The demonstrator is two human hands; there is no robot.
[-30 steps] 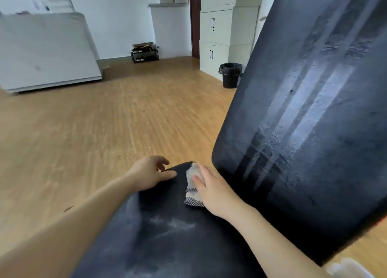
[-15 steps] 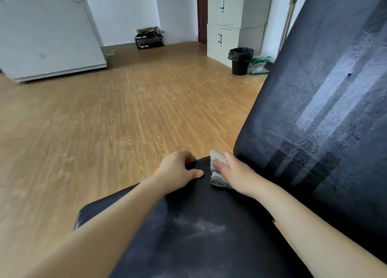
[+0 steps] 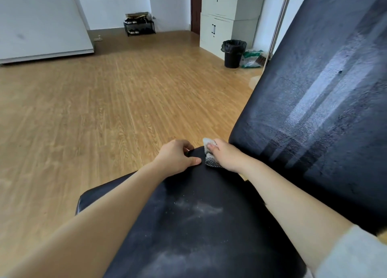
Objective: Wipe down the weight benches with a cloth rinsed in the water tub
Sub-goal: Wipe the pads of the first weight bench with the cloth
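A wood-plank floor (image 3: 104, 110) fills most of the room, running back to white walls and a dark door frame. At the right the bench's black backrest pad (image 3: 335, 162) rises steeply, tilted away, its surface marked by pale, shiny streaks (image 3: 314, 110) that run along its length. Below it lies the black seat pad (image 3: 240, 246), flat and close to the camera, with whitish dusty smears (image 3: 201, 210) across its middle. A large white panel (image 3: 41, 22) leans at the far left. Pale metal cabinets (image 3: 226, 16) stand stacked by the far right wall, with a black bin (image 3: 232, 53) lined with a dark bag in front of them, a green-and-white bag (image 3: 251, 58) just beside the bin, and a long pole (image 3: 278, 26) slanting up near the backrest's edge. A low black shoe rack (image 3: 139, 26) sits against the back wall. Both bare forearms reach across the seat pad to its far end. The left hand (image 3: 176, 158) grips that far edge, fingers curled over it and thumb flat on top. The right hand (image 3: 227, 156), with a light sleeve (image 3: 351, 254) pushed up the arm, holds the cloth (image 3: 209, 154) bunched beneath it, thumb on the fabric, pressing it onto the seat's far corner just beside the foot of the backrest. The cloth is pale with a dark checked edge.
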